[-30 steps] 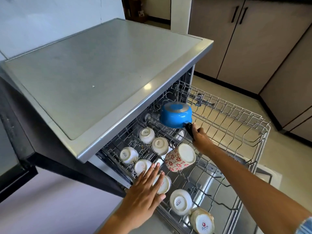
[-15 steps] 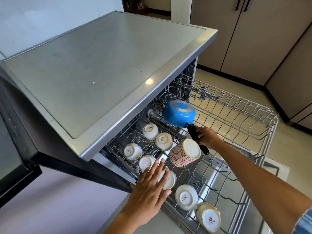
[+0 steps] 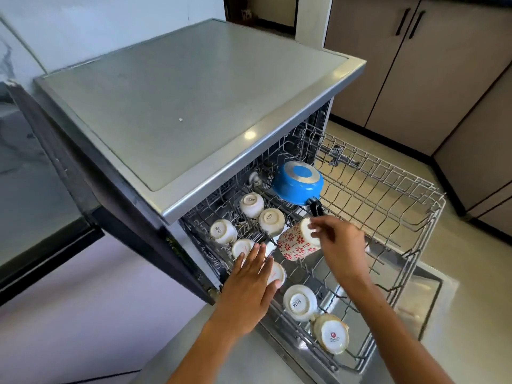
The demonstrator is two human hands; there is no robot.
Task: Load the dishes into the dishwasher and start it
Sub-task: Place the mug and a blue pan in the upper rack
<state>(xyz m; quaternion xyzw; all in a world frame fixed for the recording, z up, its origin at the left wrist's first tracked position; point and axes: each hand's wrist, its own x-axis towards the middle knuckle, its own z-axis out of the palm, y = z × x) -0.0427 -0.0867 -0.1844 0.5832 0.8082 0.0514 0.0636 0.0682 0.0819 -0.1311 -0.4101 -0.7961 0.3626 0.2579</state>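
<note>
Beige cabinets line the kitchen behind an open dishwasher (image 3: 194, 106) whose upper rack (image 3: 388, 217) is pulled out. Nearest, the left hand (image 3: 249, 284) lies flat, fingers straight, on an upturned cup at the rack's near-left edge. Beyond, the right hand (image 3: 340, 245) hovers loosely curled, holding nothing, over the red-patterned mug (image 3: 296, 242). Farther back sits the inverted blue saucepan (image 3: 297, 182). Loading seems nearly done; sliding the rack in likely follows.

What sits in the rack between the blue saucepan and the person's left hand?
In the head view, two upturned white cups sit between the blue saucepan and the left hand.
</note>
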